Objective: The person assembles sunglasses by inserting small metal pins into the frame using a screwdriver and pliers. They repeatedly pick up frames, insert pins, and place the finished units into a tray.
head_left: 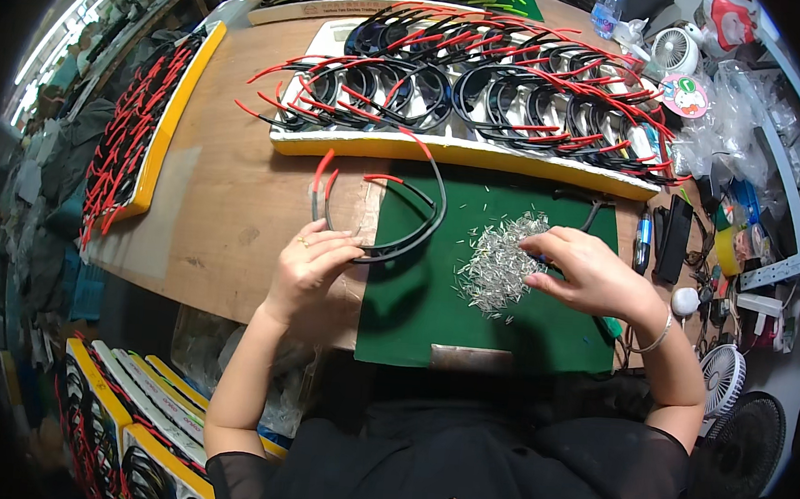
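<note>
My left hand (311,260) is closed on the lower curve of a looped black band (391,252) with red tips. The band's ends stand up above the work surface. My right hand (593,270) reaches over the right side of a loose pile of small silvery metal pins (496,265). Its fingers are curled, and a bit of something dark shows between thumb and fingers, too small to name. Pile and right hand are over a green mat (404,329) on the wooden table (226,210).
Behind the mat, a yellow-edged box (481,153) holds many black bands with red tips. A similar box (162,140) lies at left, and more boxes (121,397) sit lower left. Pens (643,239), a white fan (675,51) and plastic bags crowd the right side.
</note>
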A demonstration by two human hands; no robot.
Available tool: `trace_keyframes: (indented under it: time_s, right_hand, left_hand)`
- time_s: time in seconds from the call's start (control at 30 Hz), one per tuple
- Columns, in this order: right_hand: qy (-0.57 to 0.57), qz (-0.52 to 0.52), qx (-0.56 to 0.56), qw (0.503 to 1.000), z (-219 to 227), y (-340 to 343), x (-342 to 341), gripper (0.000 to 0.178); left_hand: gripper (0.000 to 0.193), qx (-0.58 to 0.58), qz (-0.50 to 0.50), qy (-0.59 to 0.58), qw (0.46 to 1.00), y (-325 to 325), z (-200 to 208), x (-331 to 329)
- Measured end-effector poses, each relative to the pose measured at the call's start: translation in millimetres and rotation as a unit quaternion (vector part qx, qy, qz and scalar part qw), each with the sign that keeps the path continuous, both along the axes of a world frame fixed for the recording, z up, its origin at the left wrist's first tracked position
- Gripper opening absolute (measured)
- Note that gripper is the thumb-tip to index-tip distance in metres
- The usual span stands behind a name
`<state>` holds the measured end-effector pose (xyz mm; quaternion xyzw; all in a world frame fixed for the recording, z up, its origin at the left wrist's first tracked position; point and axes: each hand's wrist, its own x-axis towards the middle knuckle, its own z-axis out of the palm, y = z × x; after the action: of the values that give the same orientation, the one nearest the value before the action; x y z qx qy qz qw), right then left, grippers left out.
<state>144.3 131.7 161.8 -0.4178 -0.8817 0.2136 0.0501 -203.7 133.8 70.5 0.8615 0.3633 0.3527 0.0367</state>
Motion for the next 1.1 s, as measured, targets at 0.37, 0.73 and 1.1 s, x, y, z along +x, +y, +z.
trace_keyframes:
  time_s: [0.37, 0.73, 1.1]
  right_hand:
    - [0.387, -0.114, -0.397, 0.824, -51.7, -53.7, 28.5, 0.030]
    - [0.427, -0.006, -0.143, 0.893, -39.1, -115.1, 75.0, 0.015]
    - [0.354, 0.151, -0.096, 0.918, -51.1, -135.3, 50.0, 0.020]
  left_hand:
    - [0.011, 0.040, -0.158, 0.120, 0.979, -82.0, 43.5, 89.3]
    - [0.048, -0.132, -0.082, -0.053, 0.986, -82.7, 10.0, 136.6]
    - [0.029, -0.703, -0.045, -0.564, 0.432, -119.9, -38.9, 229.6]
